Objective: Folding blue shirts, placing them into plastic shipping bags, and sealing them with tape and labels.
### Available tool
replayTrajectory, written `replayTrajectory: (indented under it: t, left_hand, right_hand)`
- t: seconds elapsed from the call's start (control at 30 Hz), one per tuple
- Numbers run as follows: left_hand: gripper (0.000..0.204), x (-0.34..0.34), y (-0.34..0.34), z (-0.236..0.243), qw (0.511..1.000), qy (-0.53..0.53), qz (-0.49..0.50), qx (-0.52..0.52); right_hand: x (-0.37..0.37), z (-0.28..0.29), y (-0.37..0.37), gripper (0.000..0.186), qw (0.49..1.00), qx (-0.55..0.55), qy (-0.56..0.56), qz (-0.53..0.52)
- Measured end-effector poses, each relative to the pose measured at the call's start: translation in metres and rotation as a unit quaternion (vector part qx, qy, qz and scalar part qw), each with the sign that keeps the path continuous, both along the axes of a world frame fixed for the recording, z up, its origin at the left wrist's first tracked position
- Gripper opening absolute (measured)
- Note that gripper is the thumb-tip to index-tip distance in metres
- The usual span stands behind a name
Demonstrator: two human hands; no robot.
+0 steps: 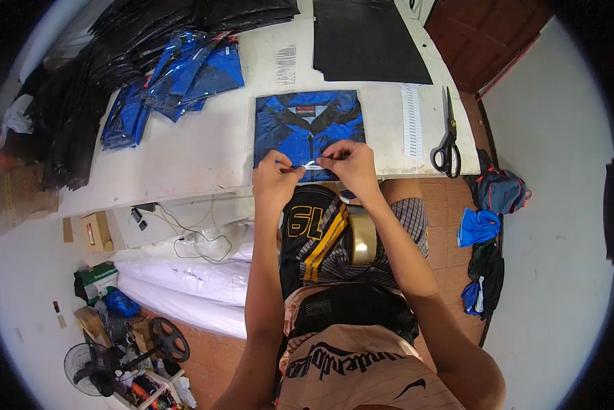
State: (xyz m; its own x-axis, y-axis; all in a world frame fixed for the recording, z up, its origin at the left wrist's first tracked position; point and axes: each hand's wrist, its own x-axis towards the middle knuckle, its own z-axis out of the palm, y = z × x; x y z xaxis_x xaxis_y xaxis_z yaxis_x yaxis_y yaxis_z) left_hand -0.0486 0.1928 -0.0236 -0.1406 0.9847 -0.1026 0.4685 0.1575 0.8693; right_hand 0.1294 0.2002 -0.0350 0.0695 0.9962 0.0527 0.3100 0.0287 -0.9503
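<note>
A folded blue and black shirt [273, 130] lies near the table's front edge, its collar pointing away from me. Its glossy surface looks like clear plastic wrapping. Over the lower part of the shirt, my left hand [276, 179] pinches one end of a small white strip [312, 165]. The fingertips of my right hand [351, 167] are closed on the strip's other end. Whether the strip is stuck down or only held against the shirt, I cannot tell. A wide roll of tape [364, 239] rests on my lap, below my right wrist.
Large black scissors [447, 147] lie at the right of the white table [191, 160], beside a sheet of labels [412, 123]. A black sheet [368, 41] is at the back. Wrapped blue shirts [211, 75] and black bags [68, 123] fill the left. Clothes [481, 229] lie on the floor.
</note>
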Motion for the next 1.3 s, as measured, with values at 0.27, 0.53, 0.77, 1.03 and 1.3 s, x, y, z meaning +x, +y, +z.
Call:
replayTrajectory:
  t: [0.27, 0.53, 0.77, 1.03, 1.3]
  left_hand:
    - [0.021, -0.008, -0.036, 0.028, 0.991, 0.1, 0.074, 0.046]
    - [0.054, 0.014, -0.056, -0.017, 0.899, 0.329, -0.158, 0.243]
    - [0.07, 0.001, -0.065, -0.02, 0.889, 0.391, -0.069, 0.229]
    - [0.08, 0.035, -0.064, -0.006, 0.892, 0.39, -0.119, 0.195]
    - [0.078, 0.022, -0.069, -0.007, 0.901, 0.383, -0.073, 0.192]
  right_hand:
    - [0.003, 0.007, -0.02, 0.025, 0.986, 0.151, -0.052, -0.045]
    - [0.0, -0.008, -0.052, 0.059, 0.872, 0.253, -0.4, 0.126]
    - [0.018, -0.009, -0.058, 0.067, 0.882, 0.24, -0.402, 0.057]
    - [-0.007, 0.0, -0.063, 0.077, 0.878, 0.195, -0.432, 0.063]
    - [0.007, -0.007, -0.06, 0.068, 0.859, 0.21, -0.465, 0.052]
